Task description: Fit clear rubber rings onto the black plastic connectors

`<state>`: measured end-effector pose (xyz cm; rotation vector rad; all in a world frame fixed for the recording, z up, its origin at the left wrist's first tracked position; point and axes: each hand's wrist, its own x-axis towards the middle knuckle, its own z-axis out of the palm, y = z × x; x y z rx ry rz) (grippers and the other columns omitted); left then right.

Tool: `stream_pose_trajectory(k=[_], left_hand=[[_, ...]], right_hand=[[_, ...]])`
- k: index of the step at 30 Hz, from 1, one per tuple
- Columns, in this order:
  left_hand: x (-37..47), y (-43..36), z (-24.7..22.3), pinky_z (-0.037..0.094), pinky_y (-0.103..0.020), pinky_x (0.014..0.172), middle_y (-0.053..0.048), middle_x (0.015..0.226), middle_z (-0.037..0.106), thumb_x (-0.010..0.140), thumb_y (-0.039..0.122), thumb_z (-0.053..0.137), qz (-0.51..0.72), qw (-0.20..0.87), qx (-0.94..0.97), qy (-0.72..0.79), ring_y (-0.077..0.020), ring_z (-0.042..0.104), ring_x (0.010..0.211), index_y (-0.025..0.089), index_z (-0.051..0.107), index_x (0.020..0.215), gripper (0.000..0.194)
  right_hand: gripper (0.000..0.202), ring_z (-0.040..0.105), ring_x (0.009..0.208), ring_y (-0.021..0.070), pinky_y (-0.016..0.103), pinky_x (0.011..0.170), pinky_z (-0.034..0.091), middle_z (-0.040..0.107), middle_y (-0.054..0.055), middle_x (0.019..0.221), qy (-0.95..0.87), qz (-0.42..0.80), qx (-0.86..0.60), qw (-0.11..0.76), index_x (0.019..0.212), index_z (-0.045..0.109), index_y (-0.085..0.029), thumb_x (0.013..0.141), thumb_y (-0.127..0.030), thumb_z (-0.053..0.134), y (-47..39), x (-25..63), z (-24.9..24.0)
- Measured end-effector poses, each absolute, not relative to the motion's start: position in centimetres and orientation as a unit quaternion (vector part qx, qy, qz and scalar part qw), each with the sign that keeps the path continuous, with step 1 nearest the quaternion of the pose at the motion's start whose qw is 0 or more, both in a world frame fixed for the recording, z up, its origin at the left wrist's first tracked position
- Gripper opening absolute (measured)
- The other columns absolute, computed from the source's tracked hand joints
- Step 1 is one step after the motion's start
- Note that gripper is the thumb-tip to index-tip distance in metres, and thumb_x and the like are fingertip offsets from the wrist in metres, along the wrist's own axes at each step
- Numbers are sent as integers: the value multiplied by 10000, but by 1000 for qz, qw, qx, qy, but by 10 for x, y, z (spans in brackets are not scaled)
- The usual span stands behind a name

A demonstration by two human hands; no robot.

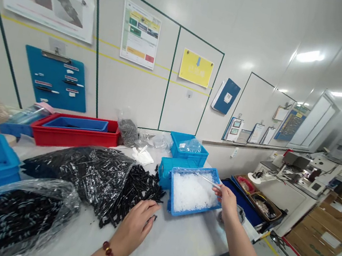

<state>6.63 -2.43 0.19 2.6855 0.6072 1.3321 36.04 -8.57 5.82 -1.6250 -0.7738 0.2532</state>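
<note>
Right hand (227,199), fingers closed on tweezers (209,181) over white pieces (192,193) (left (136,228): curled, grip unclear).

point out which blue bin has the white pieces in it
The blue bin beside the right hand, under the thin metal tool. It alone shows white pieces inside; the bin behind it holds clear plastic.

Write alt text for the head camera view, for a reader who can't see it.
A person's right hand holds a thin metal tool over a blue tray of small white pieces, while the left hand rests by a pile of black parts on a white worktable. Bags of black parts and coloured bins surround them.
</note>
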Motion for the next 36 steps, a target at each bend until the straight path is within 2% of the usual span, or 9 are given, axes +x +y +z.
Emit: stream_pose_trajectory(k=[13, 22, 36], left_hand=[[67, -23, -2, 535, -369, 773, -95, 982, 595, 846, 134, 393, 446, 62, 870, 202, -212, 585, 902, 184, 575, 1038, 269], [65, -22, -2, 543, -351, 759, -96, 984, 599, 848, 143, 392, 442, 65, 871, 204, -207, 596, 894, 189, 576, 1038, 268], [66, -21, -4, 550, -339, 757, -90, 964, 608, 857, 149, 386, 444, 55, 871, 200, -197, 603, 882, 187, 591, 1012, 260]], right_hand=[[367, 565, 589, 192, 278, 555, 415, 658, 57, 608, -313, 76, -725, 609, 693, 600, -179, 699, -507, 434, -124, 377, 51], [339, 588, 636, 211, 292, 597, 427, 669, 62, 630, -322, 53, -734, 596, 727, 608, -184, 730, -467, 421, -118, 374, 46], [364, 597, 643, 215, 295, 614, 435, 663, 64, 623, -312, 40, -728, 609, 711, 590, -187, 725, -507, 418, -116, 379, 46]])
